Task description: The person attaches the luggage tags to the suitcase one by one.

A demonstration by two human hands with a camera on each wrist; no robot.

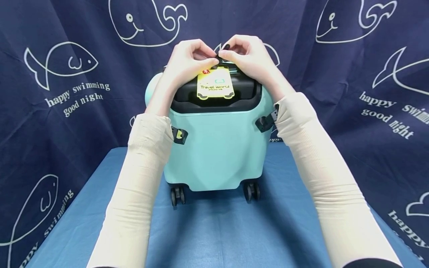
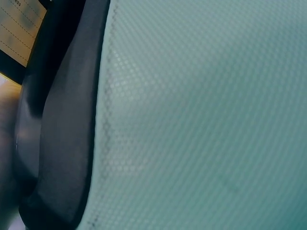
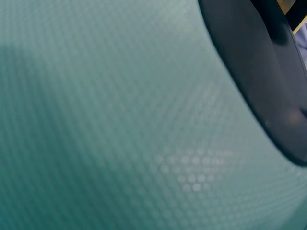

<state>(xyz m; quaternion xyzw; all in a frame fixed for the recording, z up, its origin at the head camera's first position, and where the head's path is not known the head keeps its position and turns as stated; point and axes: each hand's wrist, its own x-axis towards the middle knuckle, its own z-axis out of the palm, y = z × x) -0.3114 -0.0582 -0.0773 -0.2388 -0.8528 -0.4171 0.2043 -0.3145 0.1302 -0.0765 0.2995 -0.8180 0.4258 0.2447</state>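
A mint-green suitcase (image 1: 218,149) with a black recessed top stands upright on its wheels. Against the recess hangs a yellow luggage tag (image 1: 215,89) printed "Travel World". Above the tag, my left hand (image 1: 187,61) and right hand (image 1: 250,56) meet with their fingertips together, pinching the tag's black strap (image 1: 217,58) between thumbs and fingers. The fingers partly cover the strap. Close up, the left wrist view has the textured shell (image 2: 201,115), the black trim (image 2: 69,120) and a corner of the tag (image 2: 19,28). Shell (image 3: 120,115) and black trim (image 3: 254,81) fill the right wrist view.
The suitcase rests on a blue-covered table (image 1: 207,230). Behind and beside it hangs a dark blue curtain (image 1: 100,130) with white whale and fish drawings. Black wheels (image 1: 251,190) show under the suitcase. Dark wrist mounts (image 1: 179,136) sit near both pale sleeves (image 1: 134,197).
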